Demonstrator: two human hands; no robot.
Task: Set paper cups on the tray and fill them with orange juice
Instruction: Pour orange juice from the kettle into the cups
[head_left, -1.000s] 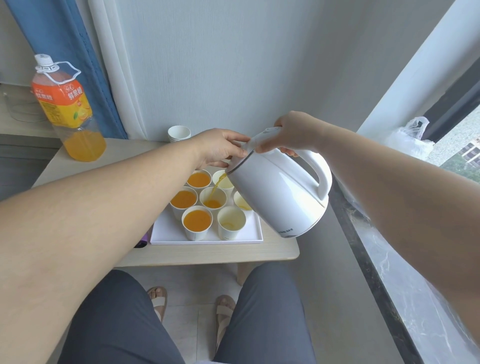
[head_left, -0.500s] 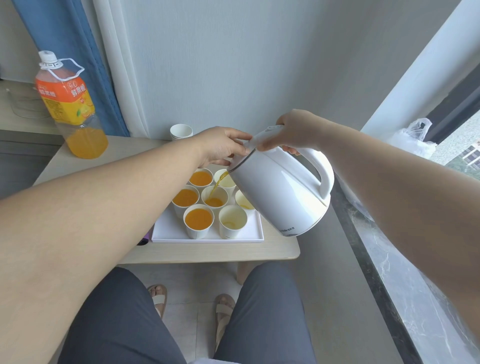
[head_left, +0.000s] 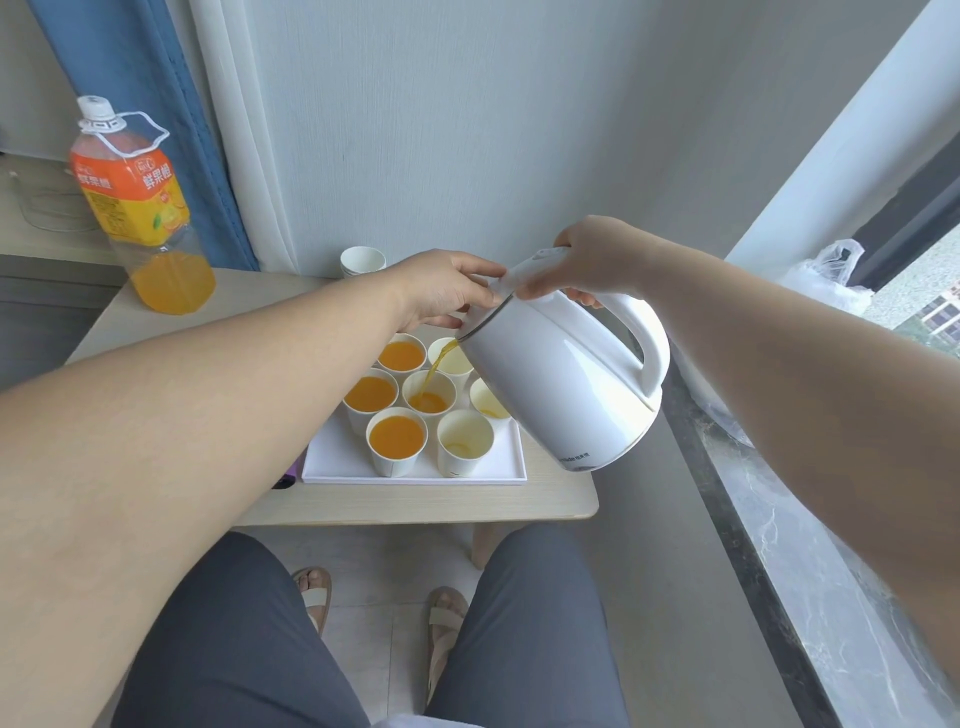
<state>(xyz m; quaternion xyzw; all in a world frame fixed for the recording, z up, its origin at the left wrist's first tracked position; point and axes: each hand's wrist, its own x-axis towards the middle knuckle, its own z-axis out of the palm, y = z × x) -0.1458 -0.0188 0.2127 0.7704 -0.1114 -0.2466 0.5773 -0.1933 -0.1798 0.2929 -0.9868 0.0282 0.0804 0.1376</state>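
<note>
Far left on the small table (head_left: 156, 332), a juice bottle (head_left: 150, 208) stands upright, capped, approx. a quarter full. Further right, at the table's far edge by the wall, sits a stack of spare cups (head_left: 362, 259). The left hand (head_left: 447, 291) reaches in w/ fingertips on the front of the lid of a white kettle (head_left: 561, 384), thumb apart below; whether it pinches or just touches can't be told. Beneath it, a white tray (head_left: 332, 462) on the table's near right part holds seven paper cups (head_left: 396, 441) in a tight cluster. The three on the left are full of orange juice (head_left: 435, 370); the three on the right hold only a trace. The centre cup (head_left: 428, 400) takes a thin stream from the tilted kettle's spout. The right hand (head_left: 597, 260) is wrapped round the top of the kettle's handle, thumb fwd on the lid tab. Far right, a plastic bag (head_left: 826, 275) lies on the marbled sill (head_left: 779, 545).
</note>
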